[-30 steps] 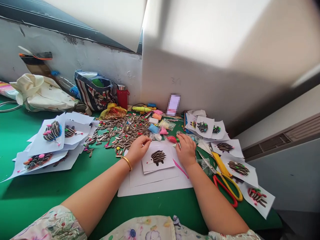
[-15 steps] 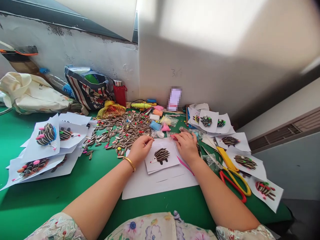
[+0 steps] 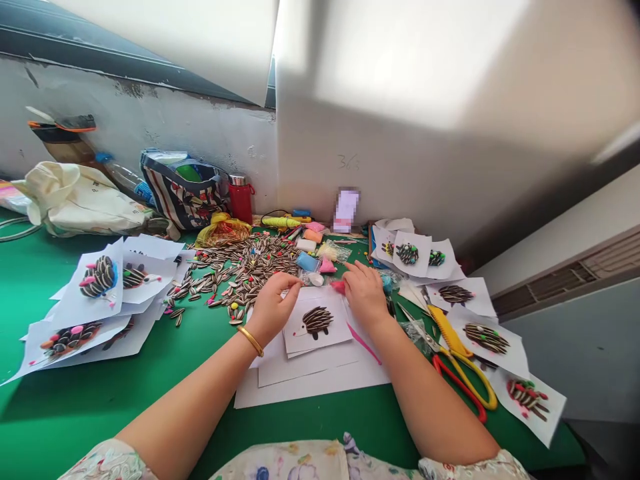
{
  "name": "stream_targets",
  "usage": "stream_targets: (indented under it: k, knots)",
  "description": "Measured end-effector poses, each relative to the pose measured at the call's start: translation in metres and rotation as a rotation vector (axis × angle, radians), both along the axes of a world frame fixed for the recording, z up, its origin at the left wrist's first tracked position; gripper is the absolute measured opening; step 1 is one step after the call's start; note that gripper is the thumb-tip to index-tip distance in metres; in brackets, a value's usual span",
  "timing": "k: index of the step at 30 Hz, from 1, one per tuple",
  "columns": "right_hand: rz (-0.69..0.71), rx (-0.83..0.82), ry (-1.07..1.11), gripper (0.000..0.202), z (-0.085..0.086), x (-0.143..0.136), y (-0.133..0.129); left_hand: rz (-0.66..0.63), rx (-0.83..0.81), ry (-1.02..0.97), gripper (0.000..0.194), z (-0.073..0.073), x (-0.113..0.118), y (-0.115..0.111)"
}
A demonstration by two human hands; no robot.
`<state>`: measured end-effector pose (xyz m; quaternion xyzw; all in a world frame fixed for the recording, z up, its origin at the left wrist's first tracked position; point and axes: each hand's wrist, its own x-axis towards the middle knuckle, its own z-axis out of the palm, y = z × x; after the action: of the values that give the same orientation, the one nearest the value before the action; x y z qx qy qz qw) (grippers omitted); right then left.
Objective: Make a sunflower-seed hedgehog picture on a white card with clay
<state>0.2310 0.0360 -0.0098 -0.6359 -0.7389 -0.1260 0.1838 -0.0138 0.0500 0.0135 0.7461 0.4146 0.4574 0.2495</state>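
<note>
One seed hedgehog card (image 3: 299, 344) lies mid-frame. The left hand (image 3: 273, 308) curls its fingers in beside it; the right hand (image 3: 367, 295) bends its fingers by the red clay (image 3: 338, 287). You can't tell if either holds anything.

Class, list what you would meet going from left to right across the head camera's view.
Cream cloth bag → striped bag → left hand → seed hedgehog → right hand → yellow cutter.

The tabletop (image 3: 200, 380) is green, the bottle (image 3: 241, 203) red, the blouse (image 3: 295, 461) floral, the bracelet (image 3: 251, 341) gold.
</note>
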Motion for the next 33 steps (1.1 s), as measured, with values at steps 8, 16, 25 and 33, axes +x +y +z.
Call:
stream_targets:
  k: [8, 16, 25, 33]
  knots:
    - [0.074, -0.127, 0.027, 0.028, -0.012, 0.001, 0.002, 0.041, -0.025, 0.007, 0.017, 0.003, 0.001, -0.015]
    - [0.098, -0.001, 0.14, 0.027, 0.003, -0.003, -0.009, -0.024, 0.029, 0.254, 0.02, -0.022, -0.011, -0.005]
    - [0.113, -0.05, 0.248, 0.032, 0.0, 0.002, -0.021, -0.195, 0.125, 0.636, 0.037, -0.032, -0.006, -0.015]
    - [0.157, 0.0, 0.439, 0.039, 0.021, -0.016, -0.033, -0.124, 0.117, 0.485, 0.029, -0.025, -0.007, -0.017]
